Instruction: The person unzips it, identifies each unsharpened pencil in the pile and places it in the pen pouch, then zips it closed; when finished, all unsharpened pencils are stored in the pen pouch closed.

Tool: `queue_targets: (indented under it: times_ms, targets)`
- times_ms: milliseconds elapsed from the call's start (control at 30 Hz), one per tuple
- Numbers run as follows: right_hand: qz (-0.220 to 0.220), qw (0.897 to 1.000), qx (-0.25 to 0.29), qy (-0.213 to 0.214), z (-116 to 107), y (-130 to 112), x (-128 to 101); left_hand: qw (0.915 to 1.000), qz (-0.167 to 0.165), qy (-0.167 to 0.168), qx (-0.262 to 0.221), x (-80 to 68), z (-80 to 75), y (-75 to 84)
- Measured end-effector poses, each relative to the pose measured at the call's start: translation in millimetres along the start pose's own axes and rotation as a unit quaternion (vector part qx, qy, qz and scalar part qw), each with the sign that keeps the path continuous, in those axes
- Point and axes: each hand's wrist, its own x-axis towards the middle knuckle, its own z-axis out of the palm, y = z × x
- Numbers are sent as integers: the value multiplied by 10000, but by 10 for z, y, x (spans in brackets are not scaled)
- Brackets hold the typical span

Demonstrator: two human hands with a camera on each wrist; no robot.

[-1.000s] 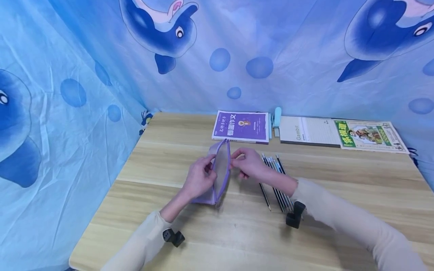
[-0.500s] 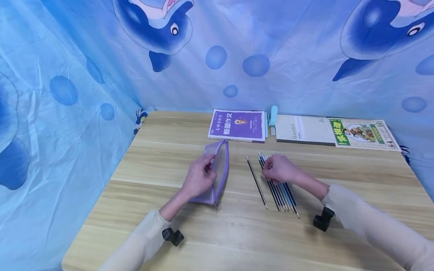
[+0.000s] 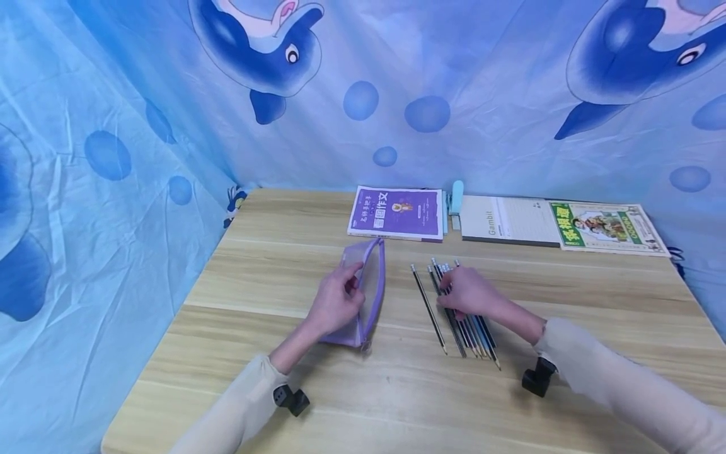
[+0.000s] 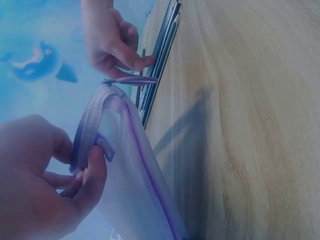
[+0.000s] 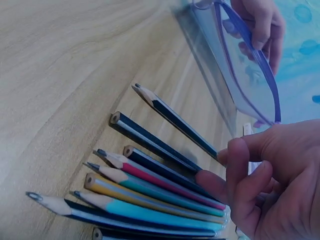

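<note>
We start with the pencils (image 3: 462, 315), a row lying side by side on the wooden table (image 3: 255, 265), just right of centre. Their long axes run away from us and slightly leftward, sharpened tips toward our near edge and blunt ends toward the books. One dark pencil (image 3: 428, 309) lies a little apart on the left of the row, on the side facing the pouch. In the right wrist view we count about eight pencils; the farthest are partly hidden under the hand, so the count is not certain.

Our right hand (image 3: 467, 291) rests directly on top of the row, its fingers (image 5: 235, 170) curled down onto the shafts near their blunt ends, touching them; we cannot tell whether any single pencil is actually pinched. It is plainly the nearer hand to the pencils.

To the left, near but apart from the stray pencil, one purple mesh pouch (image 3: 365, 293) stands on its edge with its zipped mouth open. Our left hand (image 3: 336, 301) pinches its upper rim between thumb and fingers.

Along the far edge lie three books: one purple book (image 3: 397, 213), one grey notebook (image 3: 507, 221) and one green-covered book (image 3: 609, 227), with a single pale blue stapler (image 3: 456, 197) between the first two. A blue dolphin-print cloth (image 3: 113, 157) hangs behind.
</note>
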Motion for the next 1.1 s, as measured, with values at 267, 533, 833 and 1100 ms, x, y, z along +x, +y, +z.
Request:
queue_targets:
  times_ms: [267, 533, 833, 1100]
  targets:
    - [-170, 9951, -953, 215, 113, -112, 56, 10000, 21, 6, -3, -15, 10, -2]
    - [-91, 9911, -1295, 303, 165, -108, 134, 10000, 58, 20, 7, -16, 30, -20]
    - [93, 9981, -569, 214, 99, -126, 160, 10000, 33, -7, -10, -25, 31, -15]
    - [147, 9951, 895, 388, -22, -357, 182, 10000, -42, -40, -8, -17, -7, 1]
